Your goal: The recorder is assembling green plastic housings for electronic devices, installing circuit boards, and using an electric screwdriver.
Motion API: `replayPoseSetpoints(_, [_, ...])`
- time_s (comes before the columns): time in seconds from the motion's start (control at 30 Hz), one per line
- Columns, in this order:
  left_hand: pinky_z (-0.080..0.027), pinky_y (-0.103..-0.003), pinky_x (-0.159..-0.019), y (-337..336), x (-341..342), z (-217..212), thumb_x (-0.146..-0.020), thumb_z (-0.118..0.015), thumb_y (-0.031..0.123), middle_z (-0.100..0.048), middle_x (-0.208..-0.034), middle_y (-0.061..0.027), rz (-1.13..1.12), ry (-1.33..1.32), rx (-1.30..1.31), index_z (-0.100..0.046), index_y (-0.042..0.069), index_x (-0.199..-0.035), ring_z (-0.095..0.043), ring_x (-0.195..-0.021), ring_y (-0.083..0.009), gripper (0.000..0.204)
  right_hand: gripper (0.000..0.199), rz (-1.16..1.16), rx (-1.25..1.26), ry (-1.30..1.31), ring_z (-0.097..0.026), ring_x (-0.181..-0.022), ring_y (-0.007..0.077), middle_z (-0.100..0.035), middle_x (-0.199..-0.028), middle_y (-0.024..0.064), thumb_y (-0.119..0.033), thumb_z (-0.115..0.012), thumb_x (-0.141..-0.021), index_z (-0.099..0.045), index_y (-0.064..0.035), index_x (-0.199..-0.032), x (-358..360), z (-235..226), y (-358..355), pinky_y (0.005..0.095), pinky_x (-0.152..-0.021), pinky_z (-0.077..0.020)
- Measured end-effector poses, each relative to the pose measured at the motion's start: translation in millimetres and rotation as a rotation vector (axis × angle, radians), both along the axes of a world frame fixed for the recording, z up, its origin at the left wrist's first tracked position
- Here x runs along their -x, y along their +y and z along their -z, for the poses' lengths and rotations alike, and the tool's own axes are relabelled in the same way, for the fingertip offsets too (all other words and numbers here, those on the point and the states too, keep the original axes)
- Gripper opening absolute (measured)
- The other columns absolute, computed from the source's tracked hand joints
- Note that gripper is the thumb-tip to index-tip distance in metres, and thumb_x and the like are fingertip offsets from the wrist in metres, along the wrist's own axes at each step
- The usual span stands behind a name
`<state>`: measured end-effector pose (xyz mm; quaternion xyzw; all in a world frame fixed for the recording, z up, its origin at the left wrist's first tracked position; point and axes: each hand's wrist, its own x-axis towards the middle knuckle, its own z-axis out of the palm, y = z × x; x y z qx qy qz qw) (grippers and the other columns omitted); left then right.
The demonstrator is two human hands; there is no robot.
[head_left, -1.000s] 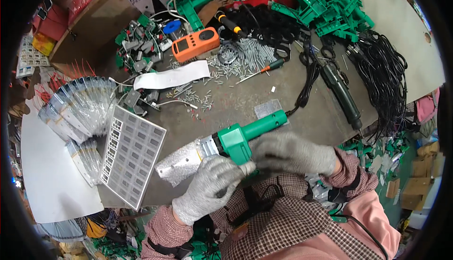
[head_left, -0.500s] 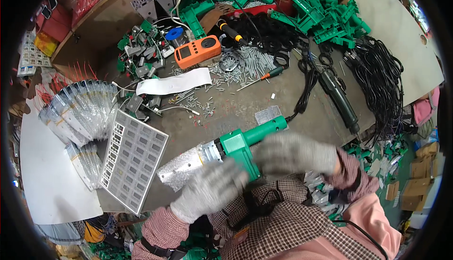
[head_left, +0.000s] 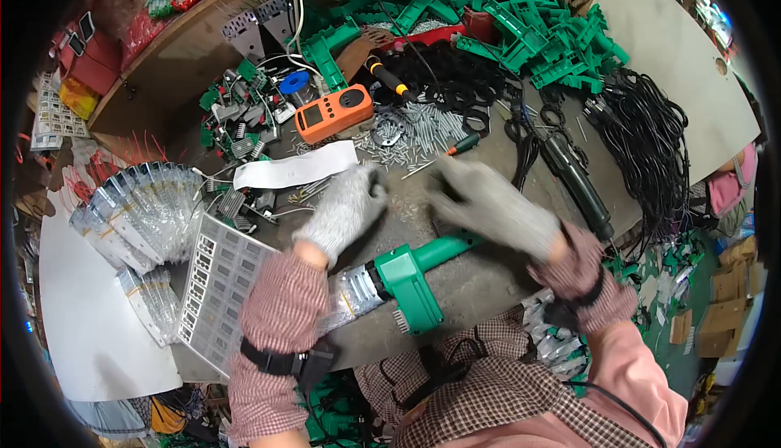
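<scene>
The left hand (head_left: 346, 210) has curled fingers (head_left: 374, 178), the right hand (head_left: 496, 210) blurred ones; whether either grips cannot be told. A green tool (head_left: 409, 285) lies nearer the person than the fingers.

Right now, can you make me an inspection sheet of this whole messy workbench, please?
Surface: dark grey tabletop, loose metal screws scattered toward the back.
Work things: green tool lying on the tabletop, bubble wrap at its silver end.
Clutter: orange meter, white paper strip, heaped green casings.
Hands: left hand curled, right hand blurred, both gloved; can't tell whether they hold anything.
Cables: black bundle on the right.
Surroundings: cardboard boxes at far right.
</scene>
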<state>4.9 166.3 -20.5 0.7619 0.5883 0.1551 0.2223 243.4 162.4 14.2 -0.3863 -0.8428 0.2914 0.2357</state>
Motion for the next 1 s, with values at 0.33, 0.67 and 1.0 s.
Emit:
replayPoseSetpoints(0.33, [-0.052, -0.039, -0.089, -28, -73, 6, -0.098, -0.067, 0.019, -0.070, -0.101, -0.0167, 0.310, -0.505, 0.315, -0.067, 0.000, -0.108, -0.066, -0.096, -0.0269, 0.021, 0.022, 0.113, -0.078, -0.021, -0.061, -0.104, 0.0353, -0.062, -0.109, 0.0148, -0.013, -0.068, -0.087, -0.066, -0.0073, -0.108, -50, 35, -77, 0.0478, -0.092, -0.0466])
replayPoseSetpoints(0.67, [-0.057, -0.049, -0.083, -34, -33, -15, -0.091, -0.064, 0.009, -0.070, -0.103, -0.0212, 0.091, 0.050, -0.108, -0.064, 0.007, -0.123, -0.069, -0.095, -0.0405, 0.032, 0.030, -0.056, -0.271, 0.069, -0.060, -0.108, 0.0345, -0.062, -0.115, 0.0118, -0.013, -0.074, -0.086, -0.067, -0.0098, -0.114, -78, 64, -62, 0.0449, -0.091, -0.0468])
replayPoseSetpoints(1.0, [-0.054, -0.051, -0.082, 6, 15, -1, -0.080, -0.063, 0.000, -0.068, -0.100, -0.0240, 0.044, 0.308, -0.040, -0.064, 0.000, -0.101, -0.065, -0.094, -0.0456, 0.021, 0.050, -0.047, -0.228, -0.062, -0.058, -0.120, 0.0325, -0.063, -0.125, 0.0120, -0.025, -0.071, -0.090, -0.058, -0.0096, -0.135, -50, 62, -61, 0.0490, -0.104, -0.0432])
